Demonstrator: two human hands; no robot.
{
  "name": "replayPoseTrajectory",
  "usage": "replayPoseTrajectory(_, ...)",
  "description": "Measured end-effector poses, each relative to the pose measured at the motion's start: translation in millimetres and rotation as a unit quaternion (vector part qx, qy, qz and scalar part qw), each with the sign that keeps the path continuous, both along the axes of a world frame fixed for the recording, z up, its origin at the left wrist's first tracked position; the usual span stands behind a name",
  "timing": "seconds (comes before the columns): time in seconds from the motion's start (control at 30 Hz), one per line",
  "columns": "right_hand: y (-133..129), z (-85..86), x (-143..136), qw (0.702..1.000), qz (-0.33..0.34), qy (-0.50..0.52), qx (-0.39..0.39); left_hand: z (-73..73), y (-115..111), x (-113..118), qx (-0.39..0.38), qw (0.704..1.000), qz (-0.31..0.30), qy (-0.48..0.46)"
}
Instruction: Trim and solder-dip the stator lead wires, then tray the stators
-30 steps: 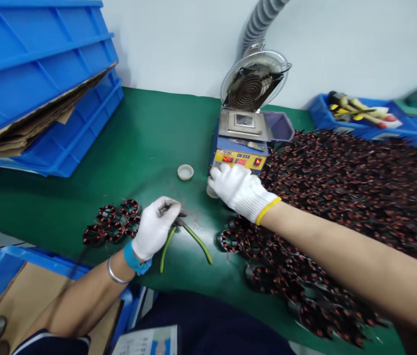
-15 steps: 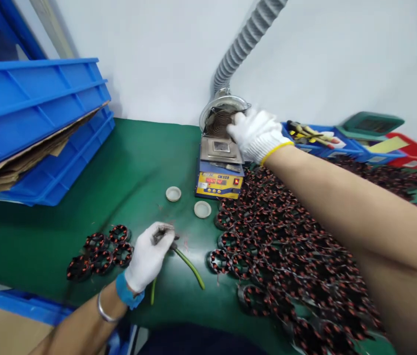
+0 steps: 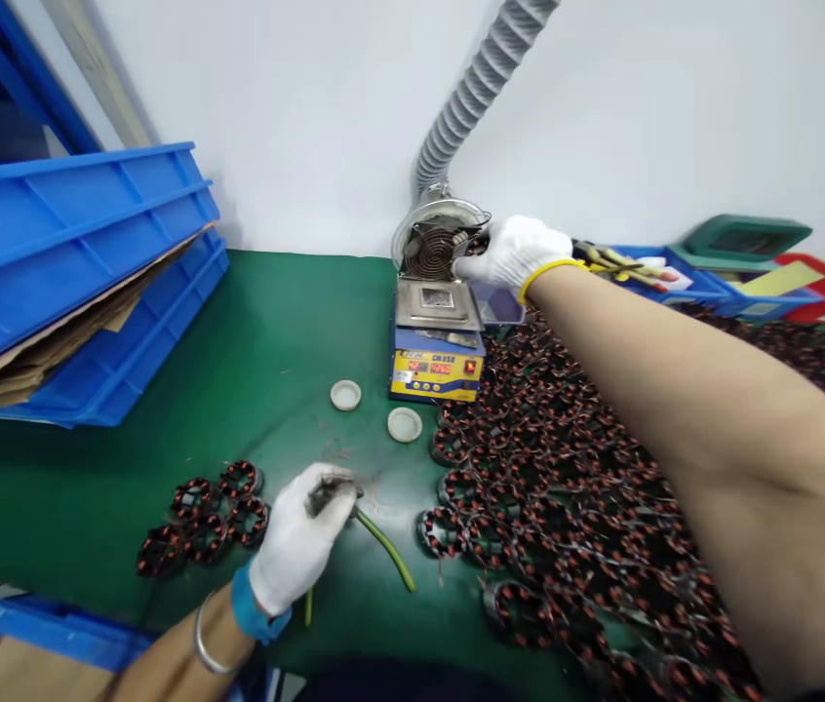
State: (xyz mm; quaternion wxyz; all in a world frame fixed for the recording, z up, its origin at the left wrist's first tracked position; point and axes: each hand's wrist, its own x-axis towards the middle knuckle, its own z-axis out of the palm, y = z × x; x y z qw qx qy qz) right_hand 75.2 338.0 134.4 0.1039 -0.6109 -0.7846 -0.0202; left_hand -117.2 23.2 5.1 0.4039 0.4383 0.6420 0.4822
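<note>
Got a plain whitish wall [image 3: 295,127] beyond the R hand [image 3: 515,255], green tabletop [image 3: 288,322] below both, w/ soft glare [image 3: 402,502] just rt of the L hand [image 3: 310,531], beige-ish post [image 3: 101,73] far fwd-left.

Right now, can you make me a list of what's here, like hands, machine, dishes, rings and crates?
Left hand: gloved, at the green-handled pliers; grip unclear
Right hand: gloved, raised near the machine's top, with a dark thing against it; grip unclear
Machine: blue and yellow, red digits lit
Small dishes: two, on the green table
Left rings: five
Right rings: too many to count
Crates: blue, stacked
</note>
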Motion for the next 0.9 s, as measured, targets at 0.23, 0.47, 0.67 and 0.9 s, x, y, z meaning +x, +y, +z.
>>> replayPoseTrajectory(0.23,-10,-20.8,-17,0.992,0.007,0.118,-0.04,-2.5,8,-11,0.03,0.998,0.045,0.042)
replayPoseTrajectory(0.47,-37,1.4,-2,0.984,-0.017,0.172,-0.036,-0.6,6,-11,0.045,0.998,0.038,0.027)
replayPoseTrajectory(0.67,-161,-42.7,23,0.905,0.068,0.378,-0.182,4.2,-6,-3,0.059,0.998,0.027,0.001)
replayPoseTrajectory(0.9,-295,-124.3,-4,0.9,0.355,0.11,-0.225,4.6,0,-11,0.082,0.994,0.071,-0.007)
